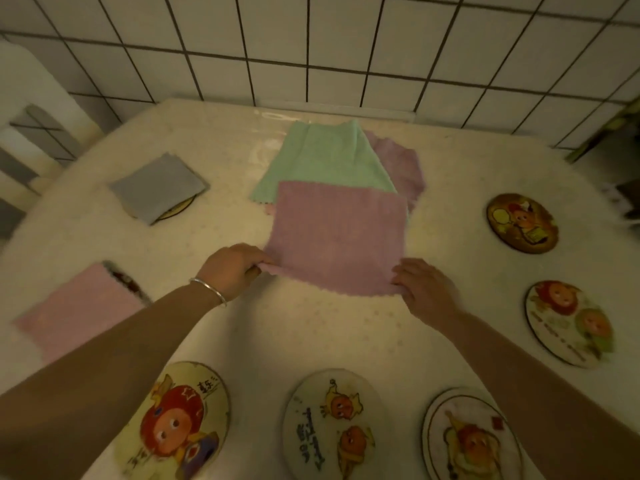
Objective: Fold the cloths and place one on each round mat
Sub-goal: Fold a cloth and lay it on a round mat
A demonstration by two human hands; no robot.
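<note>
Cloths number five on the cream, speckled counter. A mauve square terry cloth with pinked edges lies flat at the centre, its near edge lifted slightly. The left hand, a thin silver bangle on its wrist, pinches the cloth's near-left corner between thumb and curled fingers; the right hand holds the near-right corner, fingers bent over the edge, so each grip is narrow and closed on fabric. Under the mauve cloth's far edge, toward twelve o'clock, spreads a mint-green fuzzy cloth, unfolded, and beneath that a second mauve cloth shows at one o'clock. A folded grey square cloth sits at ten o'clock on a round mat, only a sliver of which shows. A folded pale pink cloth lies at eight o'clock over another round mat, also mostly covered.

Five more round, flat mats with cartoon prints lie bare: a dark-toned one at three o'clock, a pale one at four, and three along the near edge from seven to five o'clock. White square wall tiles with dark grout rise behind the counter.
</note>
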